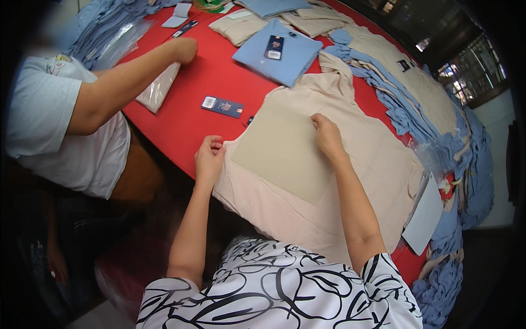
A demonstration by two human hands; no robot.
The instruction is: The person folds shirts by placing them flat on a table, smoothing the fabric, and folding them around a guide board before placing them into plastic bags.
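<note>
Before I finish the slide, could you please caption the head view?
Left hand at the edge of a pale pink garment, right hand at the beige board lying on it.

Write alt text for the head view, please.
A person's left hand is at the edge of a pale pink garment on a red table; the right hand touches a beige sheet lying on the garment. A co-worker is at left.

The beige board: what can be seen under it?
The beige board lies on a pale pink garment, visible around it; what is directly beneath cannot be seen.
</note>
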